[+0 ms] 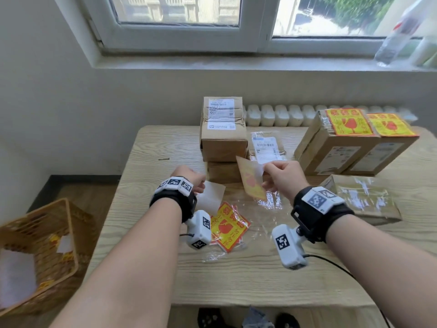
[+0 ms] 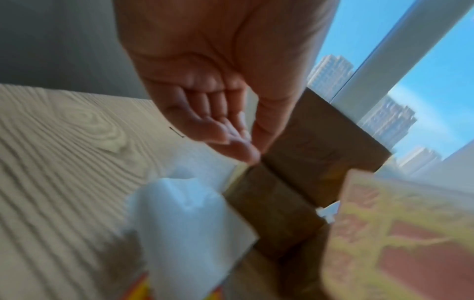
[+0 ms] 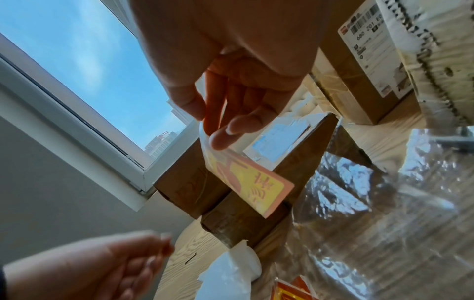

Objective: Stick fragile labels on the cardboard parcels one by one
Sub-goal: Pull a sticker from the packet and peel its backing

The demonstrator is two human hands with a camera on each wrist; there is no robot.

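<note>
The fragile label we have peeled hangs from our right hand, pinched at its upper corner between thumb and fingertips, its long axis running down and toward us, and what looks like its back turned to us in the head view. The nearest unlabelled parcels lie just beyond and left of it: a low box with a taller box stacked on it, and a flat parcel directly past the fingers. So the right hand is the nearer one, and we judge the move ahead to be a short carry forward. Our left hand hovers above the table with fingers loosely curled and holding nothing; the white backing sheet lies just beside it. Two parcels at the right already wear labels. More labels sit in a clear bag near us, and a wicker basket stands off the table's left edge. The path forward looks open.
</note>
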